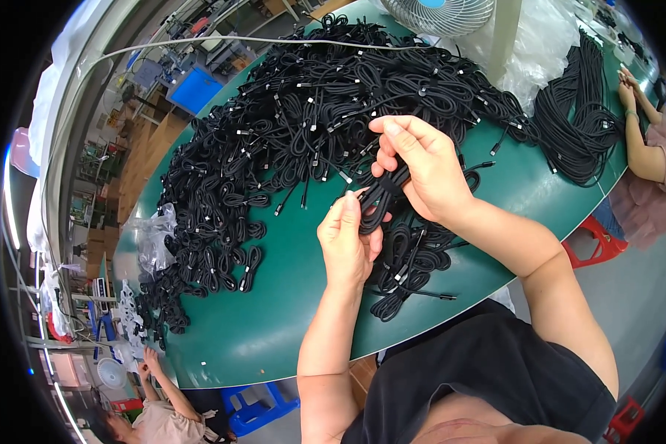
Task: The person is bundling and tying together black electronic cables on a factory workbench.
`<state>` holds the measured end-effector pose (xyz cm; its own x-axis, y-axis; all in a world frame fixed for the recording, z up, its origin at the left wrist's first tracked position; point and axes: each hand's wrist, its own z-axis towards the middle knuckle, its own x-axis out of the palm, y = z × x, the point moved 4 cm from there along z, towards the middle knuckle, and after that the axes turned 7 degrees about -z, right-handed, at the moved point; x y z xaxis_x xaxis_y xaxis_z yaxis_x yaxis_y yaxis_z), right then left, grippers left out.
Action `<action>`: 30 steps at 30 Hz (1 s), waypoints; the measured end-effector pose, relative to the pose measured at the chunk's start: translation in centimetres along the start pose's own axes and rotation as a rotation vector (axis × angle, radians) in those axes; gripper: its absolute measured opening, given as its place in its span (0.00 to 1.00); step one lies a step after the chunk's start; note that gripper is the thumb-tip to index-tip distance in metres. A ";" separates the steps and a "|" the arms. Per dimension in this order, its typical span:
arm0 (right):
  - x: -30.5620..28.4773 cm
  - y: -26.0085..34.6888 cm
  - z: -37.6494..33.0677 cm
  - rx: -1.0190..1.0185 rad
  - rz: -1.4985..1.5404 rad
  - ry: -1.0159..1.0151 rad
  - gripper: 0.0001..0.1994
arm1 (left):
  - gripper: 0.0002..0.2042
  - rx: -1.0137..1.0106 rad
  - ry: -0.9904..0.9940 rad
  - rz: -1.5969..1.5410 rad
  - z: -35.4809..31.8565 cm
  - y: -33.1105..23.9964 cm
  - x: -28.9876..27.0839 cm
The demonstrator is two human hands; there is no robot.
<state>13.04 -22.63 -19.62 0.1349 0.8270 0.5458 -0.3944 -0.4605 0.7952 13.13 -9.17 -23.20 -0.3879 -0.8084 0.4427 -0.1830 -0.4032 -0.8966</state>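
Observation:
Between my hands is a black cable folded into a looped bundle, with a dark band around its middle. My left hand grips the near end of the loops, thumb on top. My right hand is closed around the far part of the bundle, its thumb and index finger pinched together above it; what is between those fingertips is too small to tell. A light-coloured connector tip shows just beyond my left thumb. Several bundled cables lie on the green table below my hands.
A big heap of bundled black cables covers the table's far and left parts. Long loose cables and clear plastic bags lie at the right, by a fan and a post. Co-workers' hands show right and lower left.

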 end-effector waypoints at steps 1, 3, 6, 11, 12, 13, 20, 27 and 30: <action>0.0 -0.3 0.1 0.066 0.061 -0.020 0.11 | 0.17 0.008 -0.027 -0.069 0.0 0.1 -0.1; 0.2 -0.8 0.0 0.134 0.124 -0.035 0.11 | 0.18 0.020 -0.057 -0.136 0.0 0.2 0.1; 0.7 -2.4 -1.4 0.159 0.083 -0.034 0.13 | 0.21 0.103 -0.207 -0.100 -0.1 0.2 -0.2; 1.8 -3.2 -3.3 0.048 0.046 -0.059 0.12 | 0.22 0.408 -0.456 0.373 -0.1 0.8 -3.0; 1.8 -3.3 -3.4 0.037 0.056 -0.085 0.12 | 0.22 0.552 -0.447 0.468 -0.1 0.3 -2.7; 1.6 -3.6 -3.3 0.035 0.090 -0.118 0.13 | 0.20 0.578 -0.428 0.524 0.0 0.1 -2.5; 0.1 -0.3 -0.7 0.131 0.257 -0.064 0.11 | 0.22 -0.381 0.233 -0.276 -0.7 0.5 1.7; 1.3 3.7 -1.8 -0.035 0.137 0.605 0.12 | 0.19 -0.426 0.476 -0.527 -2.7 1.7 3.9; 1.7 3.9 -1.8 -0.106 0.163 0.582 0.12 | 0.18 -0.331 0.465 -0.380 -2.7 2.0 3.2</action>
